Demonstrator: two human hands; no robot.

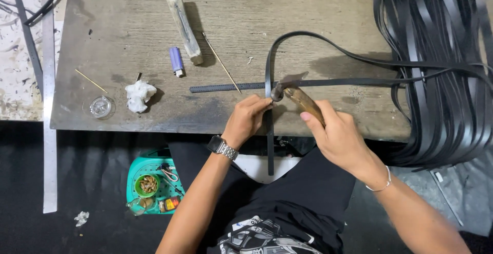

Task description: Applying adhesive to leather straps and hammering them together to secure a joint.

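Note:
My left hand (247, 116) pinches a black strap (269, 131) at the near edge of the wooden board (128, 28); the strap loops up and away to the right. In my right hand (336, 133) is a small hammer with a wooden handle (304, 101), its metal head (278, 92) resting on the strap just beside my left fingertips. A second flat black strap (226, 86) lies across the board to the left of the hammer head. A watch sits on my left wrist, a thin bracelet on my right.
A large pile of black straps (441, 69) fills the right side. On the board lie a wooden block (183, 25), a purple lighter (176, 61), thin sticks, a white wad (139, 94) and a small glass dish (100, 106). A teal tray (151, 184) and metal ruler (49, 131) lie below left.

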